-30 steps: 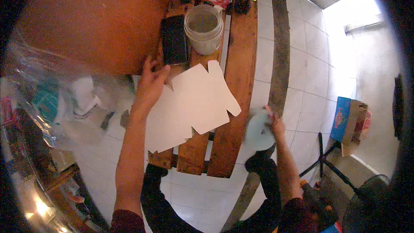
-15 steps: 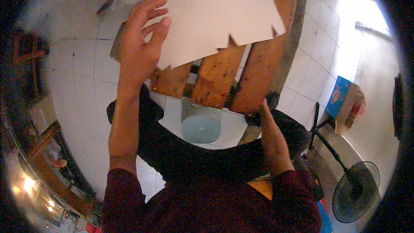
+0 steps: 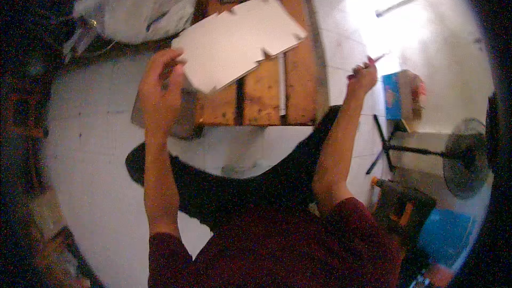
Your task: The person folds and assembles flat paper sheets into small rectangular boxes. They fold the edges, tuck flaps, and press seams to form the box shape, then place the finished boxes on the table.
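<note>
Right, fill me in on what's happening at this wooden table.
A person sits at a low wooden slat table. Their left hand grips the edge of a flat white cardboard cutout with notched sides, holding it over the tabletop. Their right hand is raised off to the side of the table, pinching a thin stick-like tool; what kind is too blurred to tell. A white strip lies on the table, and a fan stands on the floor.

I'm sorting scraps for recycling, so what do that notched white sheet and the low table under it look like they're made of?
The notched white sheet held by the left hand looks like thin matte cardboard: flat, stiff, with die-cut tabs along its edges. The low table looks like bare wood planks, orange-brown with gaps between boards; whether it is varnished is unclear.
</note>
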Demonstrator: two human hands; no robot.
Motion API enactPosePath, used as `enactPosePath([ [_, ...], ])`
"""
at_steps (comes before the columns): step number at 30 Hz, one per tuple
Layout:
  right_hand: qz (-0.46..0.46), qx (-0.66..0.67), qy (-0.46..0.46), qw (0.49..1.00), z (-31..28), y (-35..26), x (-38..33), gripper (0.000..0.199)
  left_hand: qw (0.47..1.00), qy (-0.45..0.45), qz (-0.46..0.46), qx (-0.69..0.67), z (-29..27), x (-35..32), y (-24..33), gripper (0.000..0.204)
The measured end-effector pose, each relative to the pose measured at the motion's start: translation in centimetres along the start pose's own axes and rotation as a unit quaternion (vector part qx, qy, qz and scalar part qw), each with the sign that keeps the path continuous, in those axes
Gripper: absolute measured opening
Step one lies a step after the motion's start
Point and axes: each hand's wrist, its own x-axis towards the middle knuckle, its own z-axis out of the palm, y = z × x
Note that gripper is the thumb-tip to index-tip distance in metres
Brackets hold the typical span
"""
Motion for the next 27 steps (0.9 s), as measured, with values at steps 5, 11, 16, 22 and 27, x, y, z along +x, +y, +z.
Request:
enactPosePath([
  [5, -0.032, -0.07, -0.332, 0.94, -3.5, -15.4, -6.9, 0.021, 0.993, -0.049, -0.007, -0.103, 0.7, -2.7, 3.9, 0.023],
  [11, -0.285, -0.09, -0.61, 0.734, -5.1, -21.1, -15.6, 0.018, 0.949, -0.15, -0.099, -0.259, 1.0, -5.1, 10.0, 0.027],
  [16, -0.276, -0.046, -0.664, 0.694, -8.2, -24.1, -17.1, 0.022, 0.957, -0.156, -0.033, -0.241, -1.1, -8.4, 12.9, 0.018],
  [22, -0.453, 0.105, -0.637, 0.615, -9.9, -28.7, -18.5, 0.028, 0.948, -0.135, 0.21, -0.199, -7.1, -11.1, 19.6, 0.012],
  [27, -0.36, -0.06, -0.622, 0.693, -5.5, -29.0, -19.0, 0.017, 0.946, -0.034, -0.102, -0.305, -5.5, -8.8, 15.4, 0.007],
])
